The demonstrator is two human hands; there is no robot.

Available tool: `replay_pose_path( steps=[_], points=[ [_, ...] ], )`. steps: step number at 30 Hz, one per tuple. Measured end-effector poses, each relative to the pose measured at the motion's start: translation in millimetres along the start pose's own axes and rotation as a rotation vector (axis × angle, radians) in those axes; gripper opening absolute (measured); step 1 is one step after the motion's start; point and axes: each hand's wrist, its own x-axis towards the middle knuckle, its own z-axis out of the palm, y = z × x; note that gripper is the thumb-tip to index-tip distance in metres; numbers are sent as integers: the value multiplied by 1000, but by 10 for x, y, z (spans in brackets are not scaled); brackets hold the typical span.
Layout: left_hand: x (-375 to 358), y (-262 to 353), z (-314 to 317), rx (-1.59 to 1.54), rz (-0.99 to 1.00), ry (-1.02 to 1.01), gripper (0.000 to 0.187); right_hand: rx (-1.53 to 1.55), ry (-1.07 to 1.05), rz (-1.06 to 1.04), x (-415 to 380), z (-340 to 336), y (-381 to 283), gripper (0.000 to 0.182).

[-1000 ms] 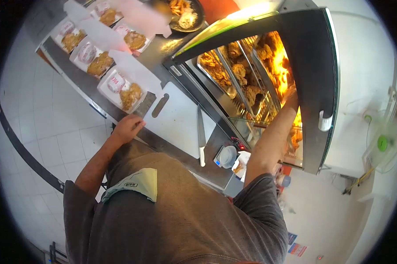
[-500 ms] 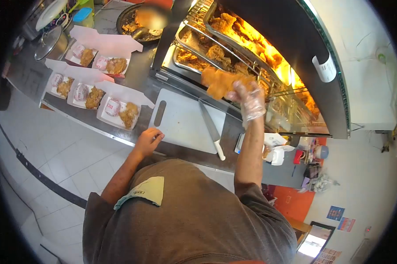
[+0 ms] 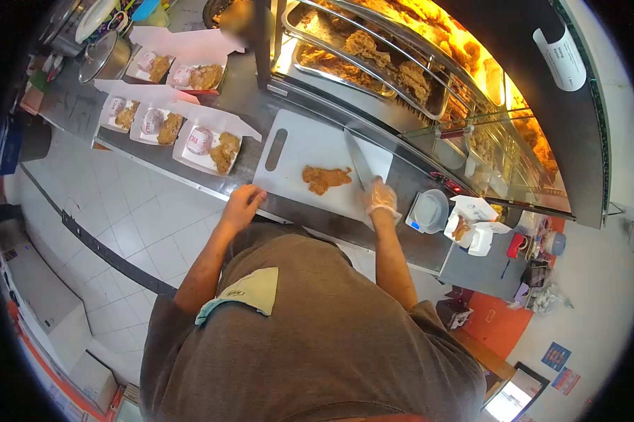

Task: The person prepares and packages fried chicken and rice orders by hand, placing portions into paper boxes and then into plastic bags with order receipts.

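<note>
A fried chicken piece (image 3: 325, 179), flat and golden brown, lies on the white cutting board (image 3: 296, 151). To its right is a knife (image 3: 359, 156), its blade slanting across the board. My right hand (image 3: 381, 197), in a clear plastic glove, is closed around the knife's handle, which the fingers mostly hide. My left hand (image 3: 245, 205) is bare and holds nothing. It rests at the counter's front edge by the board's lower left corner, fingers loosely bent and thumb apart.
Several open boxes (image 3: 206, 144) with fried chicken and wrapped rice stand left of the board. Behind it is a lit warming cabinet (image 3: 415, 77) with chicken trays. A round plastic container (image 3: 431, 211) and an open white box (image 3: 475, 224) sit at the right.
The chicken piece, held by my right hand before the cabinet earlier, now lies on the board. My right hand has come down and taken the knife's handle. My left hand stays at the counter edge.
</note>
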Motion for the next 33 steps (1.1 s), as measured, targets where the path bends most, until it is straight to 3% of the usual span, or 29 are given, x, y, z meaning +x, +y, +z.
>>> replay_pose_path(
  steps=[1, 3, 4, 8, 10, 11, 13, 16, 19, 22, 26, 28, 33],
  points=[
    [25, -38, 15, 17, -9, 19, 23, 5, -2, 3, -9, 77, 108, 56],
    [122, 29, 31, 25, 4, -23, 23, -1, -11, 36, -3, 400, 321, 33],
    [207, 86, 46, 28, 17, -52, 23, -46, 81, 27, 63, 620, 425, 35],
    [606, 330, 125, 26, 69, -41, 21, 205, -8, 184, -152, 384, 476, 37],
    [845, 328, 205, -26, 133, -30, 22, 144, -21, -69, -420, 111, 379, 32],
    [967, 337, 276, -25, 130, -34, 22, 145, -25, -66, -479, 47, 259, 32],
    [1220, 360, 473, 30, 378, 68, 19, 69, -126, -117, -571, 10, -105, 30],
    [1567, 244, 817, 113, 485, -19, 19, 32, -257, -176, -570, -28, -562, 29],
    [1732, 68, 1048, 303, 419, -170, 14, 24, -276, -198, -659, -293, -737, 30],
    [1681, 67, 1130, 467, 453, -298, 26, 5, -338, -157, -548, 30, -571, 34],
    [1681, -5, 1126, 756, 581, -337, 26, 10, -311, -161, -319, 536, -561, 42],
    [1813, -22, 1077, 648, 452, -312, 24, 31, -316, -169, -222, 591, -560, 42],
    [1744, -13, 1082, 551, 390, -264, 25, -46, -369, -245, -378, 34, -584, 40]
  ],
)
